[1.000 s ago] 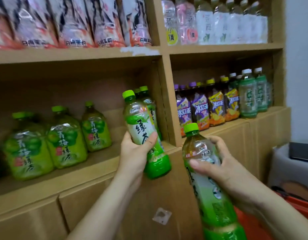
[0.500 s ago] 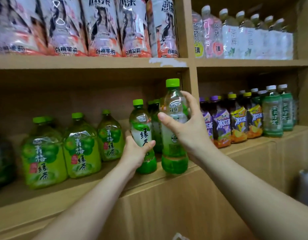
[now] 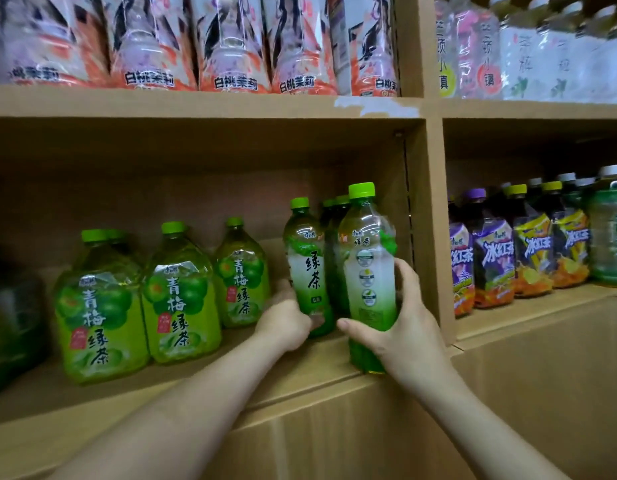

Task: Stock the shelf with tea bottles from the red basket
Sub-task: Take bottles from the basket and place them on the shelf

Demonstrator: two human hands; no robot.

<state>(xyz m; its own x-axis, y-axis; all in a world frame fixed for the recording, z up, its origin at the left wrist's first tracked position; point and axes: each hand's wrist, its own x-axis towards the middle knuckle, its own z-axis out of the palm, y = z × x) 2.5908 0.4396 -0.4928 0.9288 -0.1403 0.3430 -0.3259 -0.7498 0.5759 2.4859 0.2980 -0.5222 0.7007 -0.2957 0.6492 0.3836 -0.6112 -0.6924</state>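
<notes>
Two slim green tea bottles with green caps stand upright on the wooden shelf (image 3: 203, 372), near its right wall. My left hand (image 3: 286, 318) grips the low part of the left bottle (image 3: 305, 265). My right hand (image 3: 400, 327) is wrapped around the right bottle (image 3: 367, 271), which stands at the shelf's front edge. Behind them, two more green-capped bottles (image 3: 336, 237) are partly hidden. The red basket is out of view.
Three squat green plum tea bottles (image 3: 178, 296) stand to the left on the same shelf. The right compartment holds purple and yellow iced tea bottles (image 3: 494, 261). Pink-labelled bottles (image 3: 230, 46) fill the shelf above. A divider (image 3: 428, 220) splits the compartments.
Both bottles went from in front of the cabinet up onto the shelf. The right hand's bottle has come down to the shelf's front edge, and both hands now grip lower.
</notes>
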